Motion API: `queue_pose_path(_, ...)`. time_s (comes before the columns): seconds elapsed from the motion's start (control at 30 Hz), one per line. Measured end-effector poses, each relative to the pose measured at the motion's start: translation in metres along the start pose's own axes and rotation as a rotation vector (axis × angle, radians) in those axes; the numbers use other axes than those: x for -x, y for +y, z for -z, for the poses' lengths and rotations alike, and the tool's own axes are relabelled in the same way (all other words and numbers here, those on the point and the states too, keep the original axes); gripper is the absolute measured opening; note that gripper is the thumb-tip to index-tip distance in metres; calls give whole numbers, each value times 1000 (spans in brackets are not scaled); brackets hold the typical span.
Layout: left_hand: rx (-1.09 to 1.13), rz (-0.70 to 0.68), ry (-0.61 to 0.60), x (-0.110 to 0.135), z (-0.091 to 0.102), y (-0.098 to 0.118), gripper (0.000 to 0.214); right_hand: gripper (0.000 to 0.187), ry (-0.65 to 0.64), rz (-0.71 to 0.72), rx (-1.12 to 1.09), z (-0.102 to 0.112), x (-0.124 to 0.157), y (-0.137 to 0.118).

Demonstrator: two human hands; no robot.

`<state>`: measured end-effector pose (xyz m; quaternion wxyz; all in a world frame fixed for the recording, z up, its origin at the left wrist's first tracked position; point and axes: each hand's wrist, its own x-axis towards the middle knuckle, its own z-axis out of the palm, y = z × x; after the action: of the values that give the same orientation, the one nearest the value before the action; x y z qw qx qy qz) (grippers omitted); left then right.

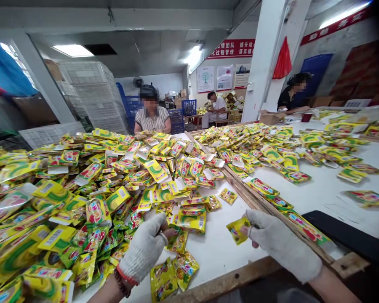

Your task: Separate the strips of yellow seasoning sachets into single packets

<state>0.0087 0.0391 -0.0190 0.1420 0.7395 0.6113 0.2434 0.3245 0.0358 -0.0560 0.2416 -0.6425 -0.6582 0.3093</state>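
Observation:
Both my hands wear white knit gloves. My right hand pinches a small yellow packet by its edge, a little above the white table. My left hand is closed, its fingertips on a yellow packet at the edge of a large heap of yellow-green snack packets that covers the left half of the table. Two more packets lie near my left wrist.
A wooden strip splits the table; a second spread of packets lies beyond it on the right. A dark tray sits at the near right. Three people sit at the far side. White crates are stacked behind.

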Motion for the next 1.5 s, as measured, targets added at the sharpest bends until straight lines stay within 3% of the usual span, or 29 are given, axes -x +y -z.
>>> queue_pose_path(0.1,299,166,-31,3,-10,16,33,23,-52,20,-490,-25,17,-31)
queue_pose_path(0.17,526,278,-70,9,-21,30,37,28,-103,1,-704,-47,22,-52)
queue_pose_path(0.27,919,410,-131,20,-38,44,42,29,-68,-36,-836,-74,23,-72)
queue_pose_path(0.37,1205,490,-148,26,-52,44,46,29,15,-81,-862,-86,22,-76)
queue_pose_path(0.47,1306,430,-142,23,-62,38,51,28,82,-67,-854,-86,22,-71)
queue_pose_path(0.6,1293,368,-65,19,-68,35,49,29,72,25,-832,-85,23,-69)
queue_pose_path(0.73,1262,346,-15,30,-75,41,49,32,199,13,-824,-92,22,-66)
queue_pose_path(0.83,1125,288,-69,37,-74,45,44,41,87,54,-954,-93,18,-59)
queue_pose_path(0.93,684,103,-113,25,-58,46,33,39,-51,44,-956,-82,14,-50)
queue_pose_path(1.03,15,-144,-71,-6,-38,45,15,32,74,-21,-852,-68,9,-39)
queue_pose_path(1.13,-512,-277,-108,-35,-30,44,30,30,183,-38,-802,-63,4,-28)
queue_pose_path(1.27,-589,-362,-139,-40,-40,46,16,35,206,-46,-927,-66,0,-22)
queue_pose_path(1.4,-633,-382,-173,-30,-50,47,20,44,241,-38,-998,-62,1,-24)
queue_pose_path(1.5,-541,-339,-92,-29,-47,47,21,45,273,-59,-993,-58,2,-23)
